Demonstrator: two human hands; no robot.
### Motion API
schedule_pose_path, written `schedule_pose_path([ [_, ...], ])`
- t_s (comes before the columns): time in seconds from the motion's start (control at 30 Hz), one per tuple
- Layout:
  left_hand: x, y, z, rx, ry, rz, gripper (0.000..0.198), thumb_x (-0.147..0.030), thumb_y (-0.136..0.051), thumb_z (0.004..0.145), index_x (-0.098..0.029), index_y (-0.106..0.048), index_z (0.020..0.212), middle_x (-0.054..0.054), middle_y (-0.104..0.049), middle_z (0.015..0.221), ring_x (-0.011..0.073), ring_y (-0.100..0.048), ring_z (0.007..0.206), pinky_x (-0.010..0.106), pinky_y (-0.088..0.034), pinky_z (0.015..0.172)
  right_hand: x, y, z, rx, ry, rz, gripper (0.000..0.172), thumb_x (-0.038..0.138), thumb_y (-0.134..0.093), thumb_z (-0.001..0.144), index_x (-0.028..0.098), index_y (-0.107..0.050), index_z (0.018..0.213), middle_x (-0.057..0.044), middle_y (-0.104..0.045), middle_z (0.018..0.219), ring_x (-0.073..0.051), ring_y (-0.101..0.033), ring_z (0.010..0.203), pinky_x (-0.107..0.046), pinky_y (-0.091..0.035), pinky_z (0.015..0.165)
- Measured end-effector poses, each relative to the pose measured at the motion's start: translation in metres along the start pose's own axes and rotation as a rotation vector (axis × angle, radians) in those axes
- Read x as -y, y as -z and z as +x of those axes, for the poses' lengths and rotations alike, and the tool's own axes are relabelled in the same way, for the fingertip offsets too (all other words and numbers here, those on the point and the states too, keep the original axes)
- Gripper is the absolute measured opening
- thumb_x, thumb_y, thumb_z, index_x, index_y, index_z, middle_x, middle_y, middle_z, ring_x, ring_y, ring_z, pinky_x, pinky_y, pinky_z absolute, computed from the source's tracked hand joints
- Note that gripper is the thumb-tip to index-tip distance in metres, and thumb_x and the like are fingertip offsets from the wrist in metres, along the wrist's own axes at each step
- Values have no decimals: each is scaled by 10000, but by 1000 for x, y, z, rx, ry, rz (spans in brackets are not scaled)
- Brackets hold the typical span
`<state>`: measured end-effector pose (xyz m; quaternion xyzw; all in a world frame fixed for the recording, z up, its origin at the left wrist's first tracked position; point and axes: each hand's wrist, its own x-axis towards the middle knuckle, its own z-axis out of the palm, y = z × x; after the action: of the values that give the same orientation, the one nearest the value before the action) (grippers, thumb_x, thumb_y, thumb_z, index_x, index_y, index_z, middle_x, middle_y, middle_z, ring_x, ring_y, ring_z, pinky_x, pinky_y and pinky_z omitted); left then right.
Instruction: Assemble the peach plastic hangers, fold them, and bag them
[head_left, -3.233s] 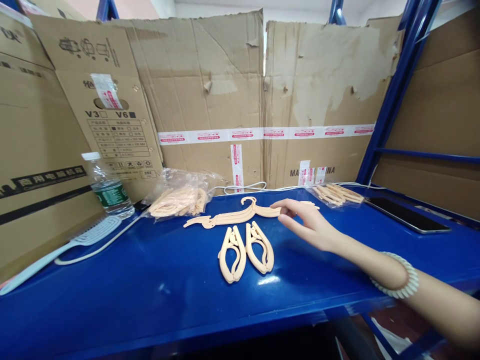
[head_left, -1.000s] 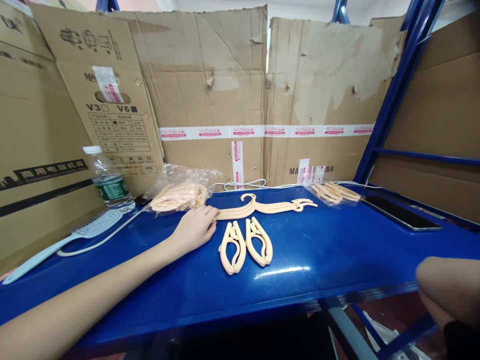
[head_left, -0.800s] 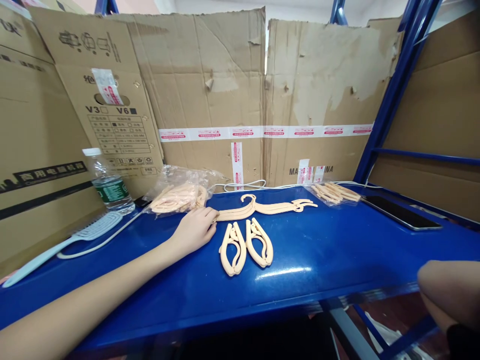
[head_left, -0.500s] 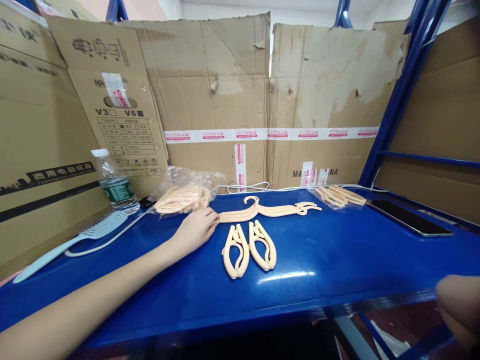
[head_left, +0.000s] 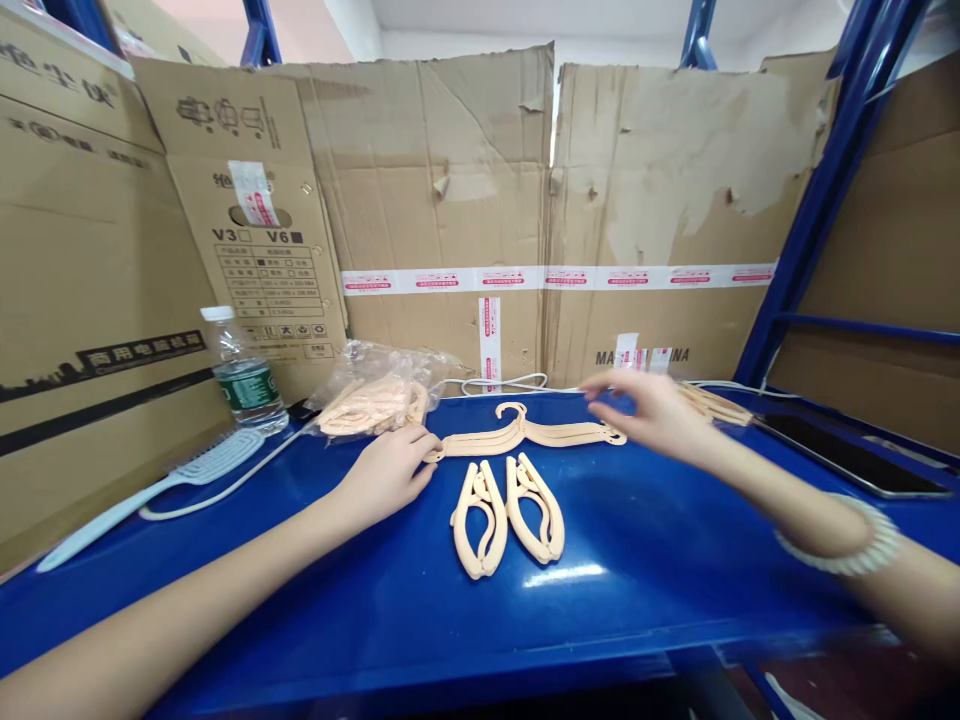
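Note:
A peach folding clothes hanger (head_left: 484,440) lies spread on the blue tabletop, its hook pointing away from me. My left hand (head_left: 394,468) holds its left end, thumb and fingers closed around the tip. Over the opposite end, my right hand (head_left: 652,408) is open, thumb and fingers apart, and partly covers that tip. Nearer to me lie two folded hangers, a left one (head_left: 460,530) and a right one (head_left: 553,520), side by side with their rounded ends toward me.
A plastic bag of folded hangers (head_left: 367,400) sits behind my left hand, with a water bottle (head_left: 251,385) and a pale blue hairbrush (head_left: 180,477) to its left. More hangers (head_left: 716,402) and a phone (head_left: 847,455) are at the right. Cardboard (head_left: 442,220) walls the back.
My right hand has come in from the lower right to the hanger's right end. My left hand stays at the left end. The view has shifted slightly.

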<state>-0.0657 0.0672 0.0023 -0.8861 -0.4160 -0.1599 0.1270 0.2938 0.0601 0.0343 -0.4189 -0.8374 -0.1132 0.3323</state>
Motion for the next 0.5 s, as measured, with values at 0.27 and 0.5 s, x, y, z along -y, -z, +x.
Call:
schedule_pose_path([
  [0.27,-33,10,-14,4,128,-379,180,-212,-504,813,-205,-620,951,3,-640,752,159,-596,667,262,-458,604,-15,-49,-12,294,32,-25,111,175,-555,880,160,-662,906,-98,-655,911,-242,-577,889,-383,-486,789],
  [0.5,-57,7,-19,43,226,-775,190,-283,-504,844,-194,-648,930,30,-664,790,165,-622,723,264,-499,621,-10,-42,-16,253,-68,98,96,244,-501,894,196,-537,819,-52,-621,807,-195,-583,743,-320,-470,670],
])
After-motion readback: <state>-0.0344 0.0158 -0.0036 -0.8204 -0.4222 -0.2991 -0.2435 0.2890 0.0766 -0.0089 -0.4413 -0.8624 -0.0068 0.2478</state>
